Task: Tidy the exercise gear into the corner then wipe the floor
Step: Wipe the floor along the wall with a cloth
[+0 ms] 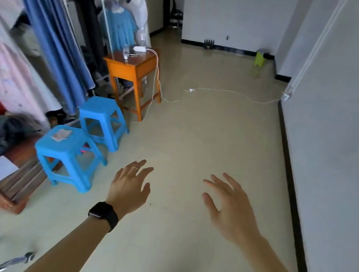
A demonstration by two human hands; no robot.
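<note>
Over the open floor point(196, 138) mid-room: left hand point(130, 188) and right hand point(230, 210) both out front, palms down, holding nothing. Fingers point(145, 173) are spread and slightly curved, which reads as a balance or reach posture, not a grasp. Black watch point(103, 215) on the left wrist.

Exercise gear point(23, 259) is at bottom left by the person's feet: chrome bar with dark ends (dumbbell? too blurred to tell). It lies on the floor, well apart from both hands and not in any corner yet.

Two blue stools point(67, 156) sit along the left side, orange worktop point(134, 71) behind them.

Risk: a white cable point(224, 91) trails across the floor from the worktop to the right wall, so it could snag when wiping. Wipe step not started, I'd say.
</note>
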